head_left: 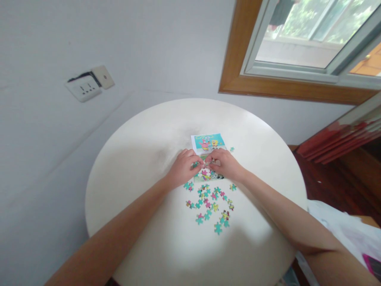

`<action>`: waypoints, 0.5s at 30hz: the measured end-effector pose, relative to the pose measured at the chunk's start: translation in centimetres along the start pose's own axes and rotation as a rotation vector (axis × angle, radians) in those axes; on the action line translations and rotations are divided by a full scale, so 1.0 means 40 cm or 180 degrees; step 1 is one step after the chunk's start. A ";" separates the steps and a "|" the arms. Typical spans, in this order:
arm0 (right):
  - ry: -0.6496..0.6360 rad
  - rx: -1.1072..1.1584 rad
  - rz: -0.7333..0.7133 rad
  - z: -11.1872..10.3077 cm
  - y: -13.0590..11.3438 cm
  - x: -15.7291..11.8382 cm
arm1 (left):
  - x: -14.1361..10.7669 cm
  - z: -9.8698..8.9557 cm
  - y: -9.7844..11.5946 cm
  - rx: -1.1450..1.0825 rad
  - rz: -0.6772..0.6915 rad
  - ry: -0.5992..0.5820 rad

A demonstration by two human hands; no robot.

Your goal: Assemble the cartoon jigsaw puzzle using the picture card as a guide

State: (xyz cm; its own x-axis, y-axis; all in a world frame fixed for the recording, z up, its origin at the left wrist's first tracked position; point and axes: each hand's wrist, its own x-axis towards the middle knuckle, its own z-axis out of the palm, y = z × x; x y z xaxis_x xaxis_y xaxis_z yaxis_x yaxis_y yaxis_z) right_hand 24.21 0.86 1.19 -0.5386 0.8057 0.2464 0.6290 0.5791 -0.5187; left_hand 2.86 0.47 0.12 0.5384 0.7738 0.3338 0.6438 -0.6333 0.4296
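Observation:
My left hand (pixel 185 167) and my right hand (pixel 225 163) meet over a partly assembled jigsaw puzzle (pixel 206 174), fingertips close together. Each hand is closed in a pinch at the puzzle's upper part, on small puzzle pieces mostly covered by the fingers. Pink, green and black-and-white patches show in the assembled part below my fingers. Just beyond my hands lies a picture card (pixel 210 142) with a pink and a yellow cartoon figure on teal. Several loose puzzle pieces (pixel 207 203), teal, pink and yellow, are scattered on the near side of the puzzle.
Everything lies on a round white table (pixel 133 159) against a pale wall. A single teal piece (pixel 232 149) sits right of the card. Behind are a wall socket (pixel 85 87) and a wood-framed window (pixel 282 85). A red curtain (pixel 333 139) hangs at right.

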 end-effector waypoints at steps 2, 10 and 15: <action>0.0002 0.0063 -0.0167 -0.019 -0.009 -0.008 | -0.005 -0.021 -0.018 -0.0076 -0.0122 0.0030; -0.1581 0.0470 -0.1268 -0.076 -0.092 -0.058 | -0.050 -0.125 -0.116 -0.0049 -0.0289 -0.0592; -0.1580 0.0239 -0.1373 -0.052 -0.116 -0.067 | -0.060 -0.120 -0.113 0.0132 -0.0189 -0.0826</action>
State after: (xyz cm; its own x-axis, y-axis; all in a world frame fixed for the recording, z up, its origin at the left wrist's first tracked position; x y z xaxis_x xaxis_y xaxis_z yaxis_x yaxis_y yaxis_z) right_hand 23.92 -3.74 4.65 -0.9392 0.3401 0.0475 0.2680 0.8122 -0.5182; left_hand -3.95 1.56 1.40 0.6169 0.7829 0.0805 0.6973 -0.5911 0.4054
